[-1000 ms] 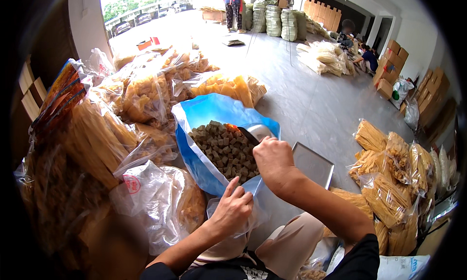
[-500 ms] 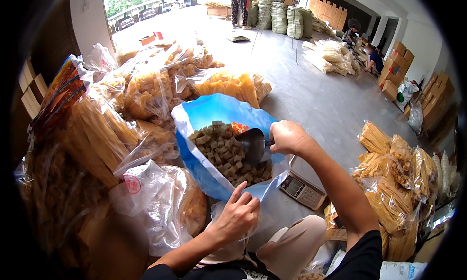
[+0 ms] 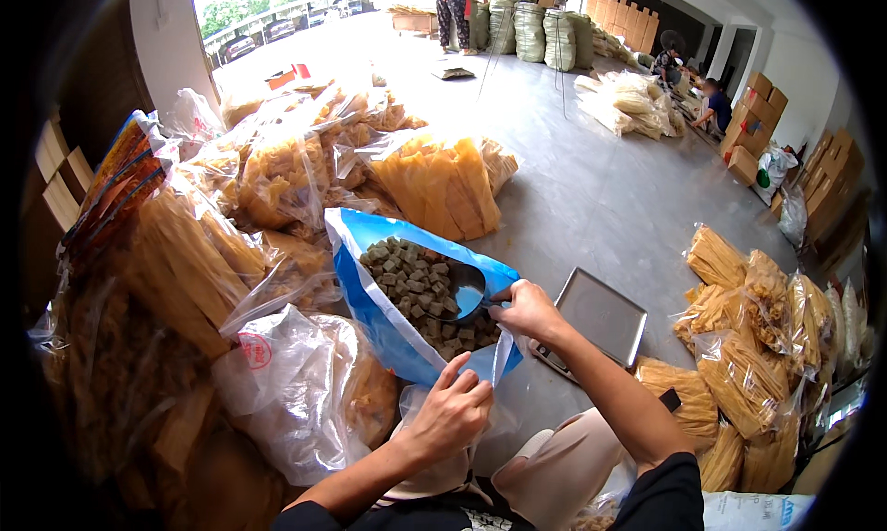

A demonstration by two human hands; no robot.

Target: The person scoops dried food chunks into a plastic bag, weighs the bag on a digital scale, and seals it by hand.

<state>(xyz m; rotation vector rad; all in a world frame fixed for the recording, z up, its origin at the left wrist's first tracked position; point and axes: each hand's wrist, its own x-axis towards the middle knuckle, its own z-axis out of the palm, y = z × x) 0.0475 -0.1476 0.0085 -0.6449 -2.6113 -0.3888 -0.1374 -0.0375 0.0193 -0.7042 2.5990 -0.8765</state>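
Note:
A blue-and-white bag (image 3: 358, 295) stands open before me, partly filled with small greenish-brown cubes (image 3: 407, 274). My right hand (image 3: 528, 311) is closed round the handle of a metal scoop (image 3: 469, 286), whose bowl sits among the cubes at the bag's right side. The handle is mostly hidden by the fingers. At the bag's near edge my left hand (image 3: 455, 409) grips the rim, its index finger lying along it. Just right of the bag, a weighing scale (image 3: 602, 315) with a flat metal pan rests on the floor, its display side covered by my right forearm.
Clear plastic bags of yellowish dried sticks (image 3: 434, 185) are heaped at left and beyond the bag. A whitish plastic bag (image 3: 286, 392) leans close on its left. More bagged sticks (image 3: 739, 374) lie at right. Farther off are cartons (image 3: 753, 120), stuffed sacks (image 3: 529, 34) and several people.
My right hand has come lower and nearer with the scoop, and the bag's far side has dropped. The scale's pan now shows. My left hand stays at the rim.

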